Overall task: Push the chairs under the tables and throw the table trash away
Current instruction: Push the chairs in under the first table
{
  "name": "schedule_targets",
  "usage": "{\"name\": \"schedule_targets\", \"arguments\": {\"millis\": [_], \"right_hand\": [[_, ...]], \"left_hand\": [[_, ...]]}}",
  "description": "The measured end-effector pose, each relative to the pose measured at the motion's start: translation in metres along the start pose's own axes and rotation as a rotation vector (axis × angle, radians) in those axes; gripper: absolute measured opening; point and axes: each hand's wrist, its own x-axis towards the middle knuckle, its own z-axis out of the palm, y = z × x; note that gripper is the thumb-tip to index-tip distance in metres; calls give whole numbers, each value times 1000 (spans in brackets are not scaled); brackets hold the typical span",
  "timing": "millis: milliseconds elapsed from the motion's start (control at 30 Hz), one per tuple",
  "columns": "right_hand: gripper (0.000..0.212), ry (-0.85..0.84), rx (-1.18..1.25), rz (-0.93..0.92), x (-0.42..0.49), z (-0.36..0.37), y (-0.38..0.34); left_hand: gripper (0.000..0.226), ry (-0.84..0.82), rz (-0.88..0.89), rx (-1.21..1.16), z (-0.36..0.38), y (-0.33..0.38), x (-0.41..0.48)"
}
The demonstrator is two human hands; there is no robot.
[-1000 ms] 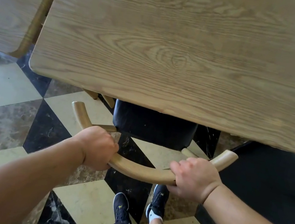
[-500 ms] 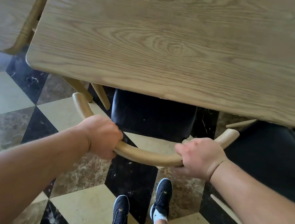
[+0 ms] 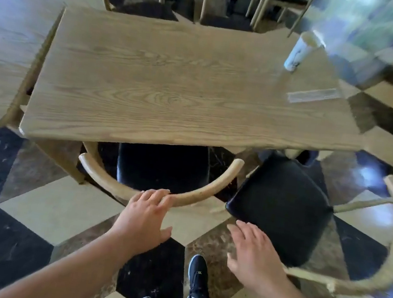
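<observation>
1. Table (image 3: 173,90): wood top, filling the middle of the view.
2. Second chair (image 3: 280,211): black seat, angled out right of the table.
3. Chair (image 3: 162,169): seat tucked under the table edge.
4. Left hand (image 3: 148,215): open, fingertips on the chair's curved backrest.
5. Right hand (image 3: 254,253): open, empty, just beside the second chair's seat.
6. Paper cup (image 3: 298,52): blurred, near the table's far right corner.

The table (image 3: 173,87) is pale tan wood with darker brown grain that swirls into oval rings near its middle. The second table (image 3: 4,53) beside it has the same tan wood and grain. The pushed-in chair (image 3: 159,189) has a light honey-coloured curved back rail and a black seat; the other chair (image 3: 280,211) matches it (black cushion, pale wooden frame). The floor (image 3: 39,202) is a diamond checker of cream, black and mottled brown marble tiles. The cup (image 3: 298,52) on the table looks white, blurred. The shoes (image 3: 197,280) are black, with a white sock.
</observation>
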Motion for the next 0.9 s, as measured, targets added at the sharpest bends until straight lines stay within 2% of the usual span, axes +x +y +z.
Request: {"name": "schedule_targets", "arguments": {"millis": [300,533,700,900], "right_hand": [[57,67,166,394,-121,-29,81],[44,93,235,477,-179,-28,121],[34,168,304,494,-207,-32,177],[41,256,386,478,-238,-35,277]], "left_hand": [[77,-59,29,-70,-43,97,8],[65,-84,111,-55,-54,168,19],[62,-84,145,-19,-54,236,27],[67,-58,144,21,-47,341,48]]}}
